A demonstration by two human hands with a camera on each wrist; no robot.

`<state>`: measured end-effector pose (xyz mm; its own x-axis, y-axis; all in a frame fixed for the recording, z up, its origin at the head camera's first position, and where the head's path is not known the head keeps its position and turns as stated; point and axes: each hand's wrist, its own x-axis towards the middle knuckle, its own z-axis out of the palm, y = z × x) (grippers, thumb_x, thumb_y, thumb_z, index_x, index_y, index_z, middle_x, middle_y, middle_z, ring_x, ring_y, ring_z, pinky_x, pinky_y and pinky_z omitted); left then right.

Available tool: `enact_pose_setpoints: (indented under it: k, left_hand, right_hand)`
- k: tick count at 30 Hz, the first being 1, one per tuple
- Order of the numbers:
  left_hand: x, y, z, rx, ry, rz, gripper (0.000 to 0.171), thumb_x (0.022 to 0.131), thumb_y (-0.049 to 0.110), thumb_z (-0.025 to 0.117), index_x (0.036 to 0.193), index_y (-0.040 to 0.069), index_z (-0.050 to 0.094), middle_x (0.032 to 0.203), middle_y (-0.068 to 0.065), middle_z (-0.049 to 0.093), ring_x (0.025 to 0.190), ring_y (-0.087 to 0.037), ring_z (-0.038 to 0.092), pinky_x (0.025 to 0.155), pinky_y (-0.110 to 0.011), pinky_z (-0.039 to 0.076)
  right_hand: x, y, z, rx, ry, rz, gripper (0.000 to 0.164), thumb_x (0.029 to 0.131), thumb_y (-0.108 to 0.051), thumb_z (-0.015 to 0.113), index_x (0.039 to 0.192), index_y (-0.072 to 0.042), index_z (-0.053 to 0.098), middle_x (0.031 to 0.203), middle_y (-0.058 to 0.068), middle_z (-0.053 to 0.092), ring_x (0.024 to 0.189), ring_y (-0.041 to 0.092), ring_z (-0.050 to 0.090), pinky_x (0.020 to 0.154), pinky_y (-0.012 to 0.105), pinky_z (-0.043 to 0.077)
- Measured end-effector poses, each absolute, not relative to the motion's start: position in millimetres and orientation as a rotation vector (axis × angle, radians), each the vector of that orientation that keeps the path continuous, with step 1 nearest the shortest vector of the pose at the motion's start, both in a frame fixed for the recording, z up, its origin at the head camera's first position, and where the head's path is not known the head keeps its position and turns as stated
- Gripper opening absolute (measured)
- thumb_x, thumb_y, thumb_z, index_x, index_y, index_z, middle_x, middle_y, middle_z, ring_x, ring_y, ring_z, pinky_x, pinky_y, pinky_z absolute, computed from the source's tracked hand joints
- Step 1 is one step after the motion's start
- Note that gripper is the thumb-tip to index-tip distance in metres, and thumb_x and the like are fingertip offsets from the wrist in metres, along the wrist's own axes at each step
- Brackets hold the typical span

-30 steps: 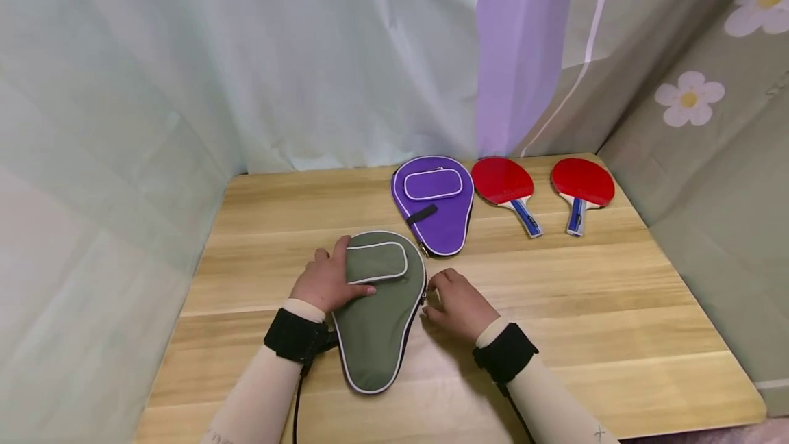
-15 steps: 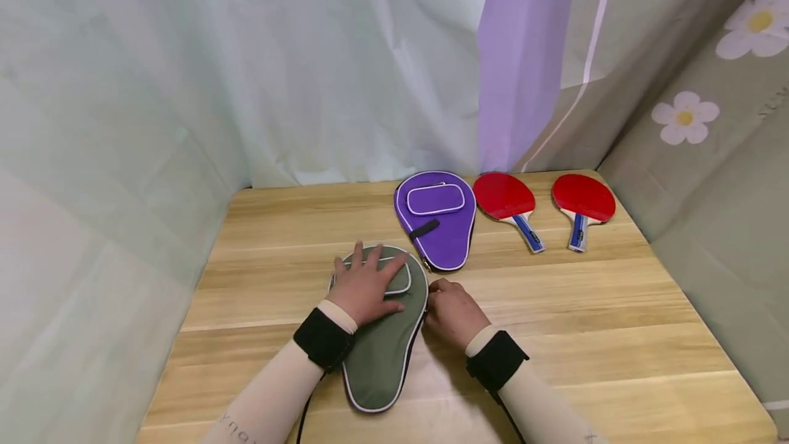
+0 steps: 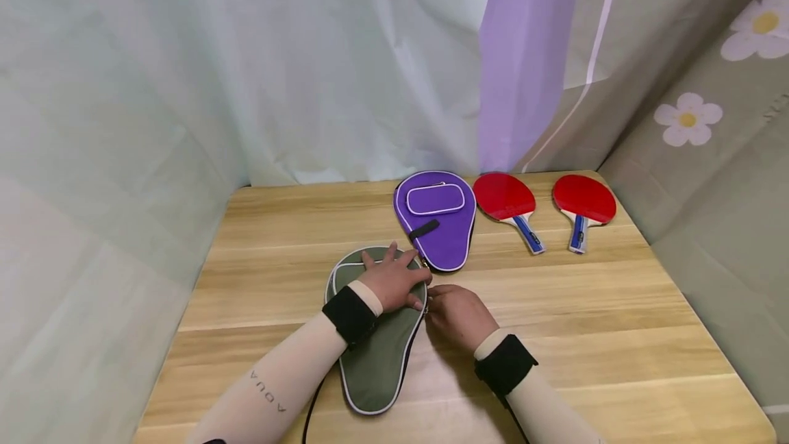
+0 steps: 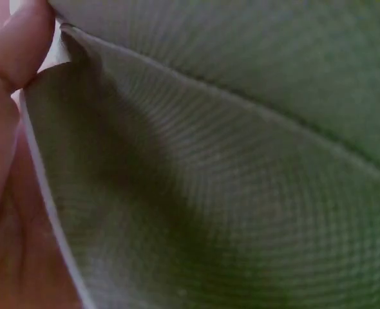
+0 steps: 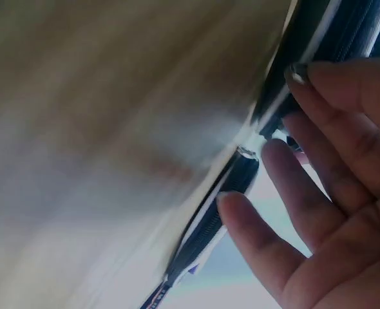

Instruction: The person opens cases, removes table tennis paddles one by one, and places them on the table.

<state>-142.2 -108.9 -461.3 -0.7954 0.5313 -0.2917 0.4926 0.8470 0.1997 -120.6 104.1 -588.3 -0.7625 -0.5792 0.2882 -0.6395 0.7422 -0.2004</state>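
An olive-green paddle-shaped table tennis bat case with white piping lies flat on the table, handle end towards me. My left hand rests with spread fingers across its upper right part, covering some of the front pocket; thumb and forefinger reach the right edge. At that edge my right hand pinches the zipper pull between thumb and forefinger, its other fingers loosely extended in the right wrist view. Green fabric fills most of the left wrist view, with fingers at its piped edge.
Just behind lies a purple bat case with a small pocket and black strap. Two red table tennis bats, one beside that case and another farther right, lie on the wooden table. Curtains enclose the back and sides.
My left hand has slid rightwards across the green case from its left side to the upper right edge. My right hand has come in against that edge, at the zipper pull.
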Motion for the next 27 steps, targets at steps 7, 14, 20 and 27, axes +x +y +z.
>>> enact_pose_setpoints:
  k: [7, 14, 20, 27]
  left_hand:
    - [-143, -106, -464, 0.783, 2.701, 0.161, 0.035, 0.103, 0.052, 0.077, 0.132, 0.035, 0.068, 0.181, -0.013, 0.042, 0.171, -0.060, 0.030, 0.115, -0.100, 0.031]
    - [-149, -110, -477, 0.823, 2.710, 0.214, 0.027, 0.107, 0.051, 0.069, 0.121, 0.029, 0.061, 0.176, -0.020, 0.042, 0.169, -0.064, 0.029, 0.112, -0.103, 0.030]
    - [-154, -116, -480, 0.875, 2.678, 0.310, 0.017, 0.113, 0.047, 0.064, 0.117, 0.031, 0.059, 0.174, -0.021, 0.041, 0.169, -0.066, 0.027, 0.109, -0.105, 0.028]
    - [-137, -123, -462, 0.770, 2.769, 0.282, 0.047, 0.104, 0.051, 0.079, 0.147, 0.035, 0.067, 0.179, -0.023, 0.040, 0.168, -0.070, 0.023, 0.114, -0.102, 0.027]
  right_hand:
    - [-116, 97, -592, 0.925, -2.767, 0.429, 0.009, 0.091, -0.015, 0.085, 0.096, -0.022, 0.086, 0.094, -0.011, 0.081, 0.086, 0.008, 0.078, 0.079, 0.030, 0.065]
    - [-116, 90, -595, 0.911, -2.754, 0.351, 0.007, 0.091, -0.017, 0.086, 0.093, -0.023, 0.083, 0.086, -0.008, 0.077, 0.077, 0.012, 0.075, 0.071, 0.033, 0.063]
    - [-115, 88, -594, 0.928, -2.767, 0.259, 0.005, 0.093, -0.019, 0.085, 0.094, -0.023, 0.083, 0.085, -0.007, 0.079, 0.075, 0.014, 0.076, 0.067, 0.034, 0.063]
    - [-110, 91, -591, 0.975, -2.806, 0.385, 0.024, 0.093, -0.017, 0.085, 0.116, -0.022, 0.087, 0.130, -0.005, 0.084, 0.098, 0.016, 0.084, 0.084, 0.036, 0.069]
